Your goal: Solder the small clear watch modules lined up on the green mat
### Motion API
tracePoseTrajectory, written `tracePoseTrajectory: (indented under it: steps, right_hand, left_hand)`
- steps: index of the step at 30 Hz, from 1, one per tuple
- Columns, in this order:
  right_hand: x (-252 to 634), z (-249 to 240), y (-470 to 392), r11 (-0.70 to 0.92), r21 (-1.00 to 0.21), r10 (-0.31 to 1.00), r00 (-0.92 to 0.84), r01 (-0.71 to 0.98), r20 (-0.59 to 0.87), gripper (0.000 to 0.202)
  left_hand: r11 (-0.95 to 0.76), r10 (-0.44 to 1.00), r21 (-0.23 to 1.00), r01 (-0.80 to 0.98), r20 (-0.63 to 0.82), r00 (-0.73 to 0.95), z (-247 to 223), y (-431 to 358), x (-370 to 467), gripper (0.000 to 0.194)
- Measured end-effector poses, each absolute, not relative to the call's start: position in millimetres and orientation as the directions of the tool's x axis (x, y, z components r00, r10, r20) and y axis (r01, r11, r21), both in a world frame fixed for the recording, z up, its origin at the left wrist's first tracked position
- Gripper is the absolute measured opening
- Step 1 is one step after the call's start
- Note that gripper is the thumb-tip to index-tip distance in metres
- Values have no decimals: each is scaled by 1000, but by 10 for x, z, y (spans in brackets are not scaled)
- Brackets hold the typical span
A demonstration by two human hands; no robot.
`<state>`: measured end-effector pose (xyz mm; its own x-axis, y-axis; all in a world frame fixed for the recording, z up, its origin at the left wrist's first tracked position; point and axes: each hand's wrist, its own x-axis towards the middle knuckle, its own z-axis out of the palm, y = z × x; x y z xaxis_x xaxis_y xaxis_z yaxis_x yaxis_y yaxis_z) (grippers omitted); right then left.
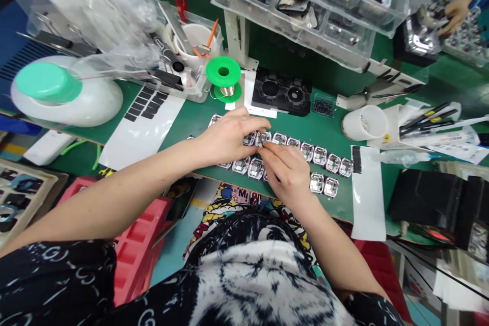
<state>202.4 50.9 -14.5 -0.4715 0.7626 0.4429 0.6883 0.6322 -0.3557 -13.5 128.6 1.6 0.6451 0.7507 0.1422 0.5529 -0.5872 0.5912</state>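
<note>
Two rows of small silvery, rounded-square watch cases (306,152), with parts showing inside, lie on the green bench. My left hand (233,135) reaches over the left part of the rows. Its thumb and forefinger are on either side of one watch case (263,138) in the back row, steadying it. From the front, my right hand (288,170) meets the same case with its fingers pinched together. Whatever is between those fingertips is too small to name. Several cases in the front row are partly hidden by my hands.
Behind the rows stand a green solder spool (223,72), a black tray (280,90) and a white cup (364,123). White sheets with black strips (367,198) flank the rows. Clear bins (305,5) hang above. Far left is a white bottle (69,94); another person's hand (456,12) shows upper right.
</note>
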Motion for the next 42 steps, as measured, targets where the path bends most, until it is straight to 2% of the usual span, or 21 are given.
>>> tracePoseTrajectory:
  steps: [7,16,25,35,42]
  right_hand:
    - [2015,-208,514,594,-381,777,-383,709,499,40]
    - [2030,-133,489,556,-469,814,-337,686,473,35]
    - [2000,-148,538,634,-303,755,-484,712,442,33]
    - [2038,-147,506,576,-361,788,-380,733,485,31]
    - [2012,-108,478,604,-364,772,-407,710,489,33]
  left_hand:
    - [-591,748,578,563,132,650,38,1287,-121,40]
    - [-596,748,566,569,135,649,24,1286,-120,40]
    - [-601,745,565,565,142,652,22,1288,-115,41]
    - [-607,743,559,565,146,653,15,1288,-120,40]
    - [-607,742,559,564,146,654,17,1291,-117,39]
